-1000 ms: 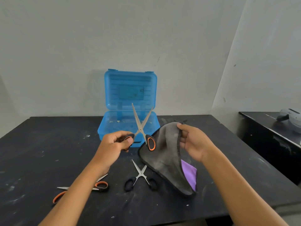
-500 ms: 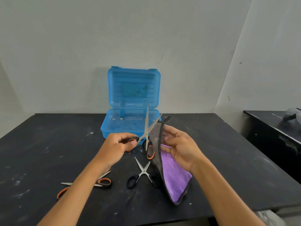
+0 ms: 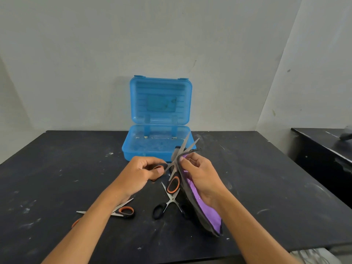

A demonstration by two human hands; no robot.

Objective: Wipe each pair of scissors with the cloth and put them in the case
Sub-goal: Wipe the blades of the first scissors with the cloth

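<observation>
Cloth [image 3: 200,208] now against scissors [image 3: 185,147] blades

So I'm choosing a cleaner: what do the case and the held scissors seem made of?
The case looks like translucent blue plastic, glossy; its ribs show through the lid. The held scissors have bare grey metal blades, probably steel, and black loops with orange lining, probably plastic or rubber.

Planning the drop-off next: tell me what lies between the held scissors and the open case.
Nothing visible blocks the way. The held scissors, gripped by the left hand and wrapped by the cloth in the right hand, sit just in front of the blue case, whose lid stands open.
</observation>
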